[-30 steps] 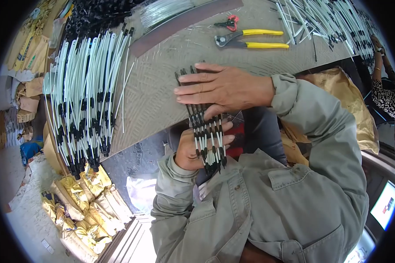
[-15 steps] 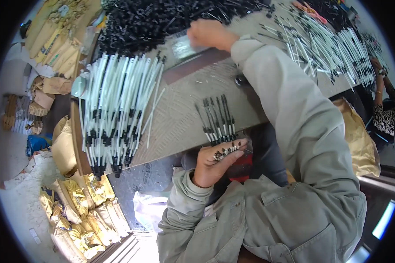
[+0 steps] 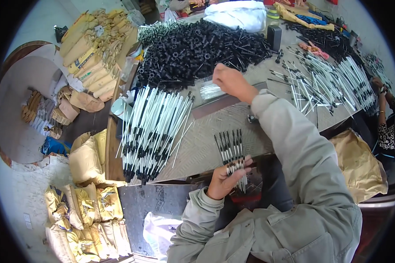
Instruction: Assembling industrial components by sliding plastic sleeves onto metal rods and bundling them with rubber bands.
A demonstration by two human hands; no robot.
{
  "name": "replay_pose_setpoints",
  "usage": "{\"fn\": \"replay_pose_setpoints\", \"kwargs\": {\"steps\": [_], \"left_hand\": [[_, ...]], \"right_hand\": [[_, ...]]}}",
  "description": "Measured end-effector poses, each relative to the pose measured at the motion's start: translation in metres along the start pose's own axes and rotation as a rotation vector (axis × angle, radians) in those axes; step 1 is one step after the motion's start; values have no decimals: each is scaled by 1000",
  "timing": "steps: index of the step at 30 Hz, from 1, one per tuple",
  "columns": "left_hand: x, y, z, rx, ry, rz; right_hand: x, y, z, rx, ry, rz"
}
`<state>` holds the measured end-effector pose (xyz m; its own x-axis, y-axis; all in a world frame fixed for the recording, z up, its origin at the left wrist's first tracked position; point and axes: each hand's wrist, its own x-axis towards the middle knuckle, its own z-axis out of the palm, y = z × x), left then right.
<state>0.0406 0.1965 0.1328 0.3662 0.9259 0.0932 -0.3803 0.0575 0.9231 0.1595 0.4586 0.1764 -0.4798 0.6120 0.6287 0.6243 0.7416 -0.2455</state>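
My left hand [image 3: 226,179] is wrapped round a small bundle of thin black-and-white rods [image 3: 229,148], held near the table's front edge. The rods' black tips fan away from me, and their pale ends show below the fingers. Farther off, my right hand [image 3: 233,82] has its fingers closed in a pinch; whatever they hold, if anything, is too small to make out. Directly beside it lies a pile of thin, clear-looking sticks [image 3: 210,91], near a flat brown strip [image 3: 226,106] on the table. A thick stack of white rods with black ends [image 3: 156,127] lies to the left.
A big heap of black plastic parts [image 3: 202,50] covers the table's far side, with a white bag [image 3: 236,15] behind. More white rods [image 3: 316,81] lie scattered at the right, near another person's arm [image 3: 382,103]. Yellow and brown sacks [image 3: 85,219] stand at lower left.
The view has shifted, showing more of the table's far side. My right hand stays near the clear sticks; my left hand still grips the rods, whose pale ends now reach lower below it.
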Motion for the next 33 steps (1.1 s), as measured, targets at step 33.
{"fn": "replay_pose_setpoints", "kwargs": {"steps": [33], "left_hand": [[8,12,14,171,134,108]], "right_hand": [[-167,-123,-115,195,167,-34]]}}
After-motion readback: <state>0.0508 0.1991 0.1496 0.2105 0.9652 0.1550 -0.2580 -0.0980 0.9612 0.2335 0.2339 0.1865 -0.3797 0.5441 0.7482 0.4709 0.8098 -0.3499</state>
